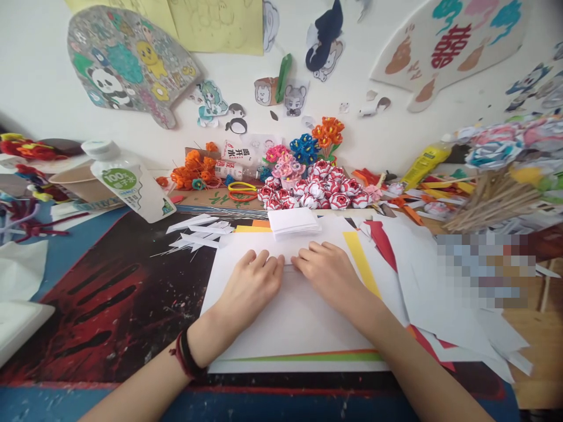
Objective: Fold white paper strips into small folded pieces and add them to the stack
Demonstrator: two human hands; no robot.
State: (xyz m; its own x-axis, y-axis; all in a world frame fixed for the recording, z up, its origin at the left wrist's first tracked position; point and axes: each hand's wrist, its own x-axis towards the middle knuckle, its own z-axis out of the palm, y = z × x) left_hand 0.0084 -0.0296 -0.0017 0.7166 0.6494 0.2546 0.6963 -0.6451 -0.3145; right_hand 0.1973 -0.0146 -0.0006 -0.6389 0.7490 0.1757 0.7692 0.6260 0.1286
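Sheets of white paper [299, 322] lie stacked on a dark mat, with orange and green edges showing at the front. My left hand [257, 281] and my right hand [328, 272] rest near the top of the stack, a small gap between them. The fingers of both are curled with tips pressed on a white paper edge or fold between them. Just beyond the fingertips sits a small pile of white paper pieces [294, 223]. A yellow strip [361, 264] lies beside my right hand.
White paper strips [200, 231] lie left of the stack. Red-and-white paper flowers [323, 187] stand behind it. A white bottle [132, 184] leans at the back left, a yellow bottle [426, 161] at the back right. Loose sheets [440, 287] and wooden sticks [492, 199] are at right.
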